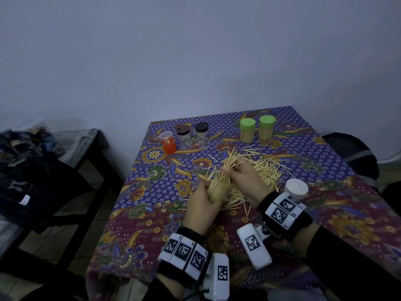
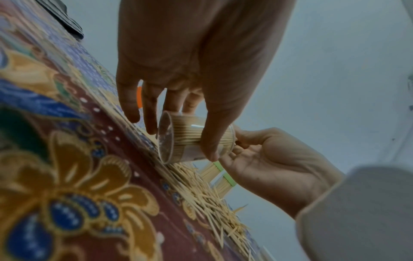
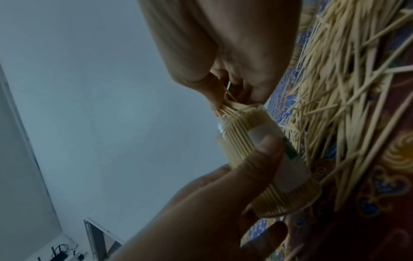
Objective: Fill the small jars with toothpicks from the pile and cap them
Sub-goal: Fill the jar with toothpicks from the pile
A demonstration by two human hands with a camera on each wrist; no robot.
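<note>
Jar mouth hidden in head view behind the right hand [image 1: 243, 177] and the splayed bundle of toothpicks [image 1: 230, 161] it pinches; fingertip detail there too small to resolve. Right wrist view is closer: thumb and fingers closed on the bundle, its ends entering the open top of the small clear plastic jar [image 3: 266, 159], already packed with upright toothpicks; a pale label shows on its wall. Left hand [image 1: 201, 205] has its grip wrapped around the jar body, thumb across the label, jar tilted and held just above the worktop [image 1: 347, 213], which is covered in a purple and maroon floral batik cloth, near the middle of its front half. Left wrist view alone shows the jar's clear base. Loose pile of wooden toothpicks [image 1: 267, 170] lies just right of the hands, partly covered by the right hand. Round white cap [image 1: 296, 188] sits by the right wrist, toward the right edge. Near the far edge: two green-lidded jars [image 1: 257, 129] full of toothpicks, right of centre; toward the far left corner, an orange-bottomed jar with clear lid [image 1: 168, 142], a brown-lidded clear jar [image 1: 184, 136] and a black-lidded clear jar [image 1: 202, 134], contents hard to make out. Both wrists carry black bands with white marker blocks. A dark side table [image 1: 71, 153] with heaped cloth stands left of the worktop, dim.
</note>
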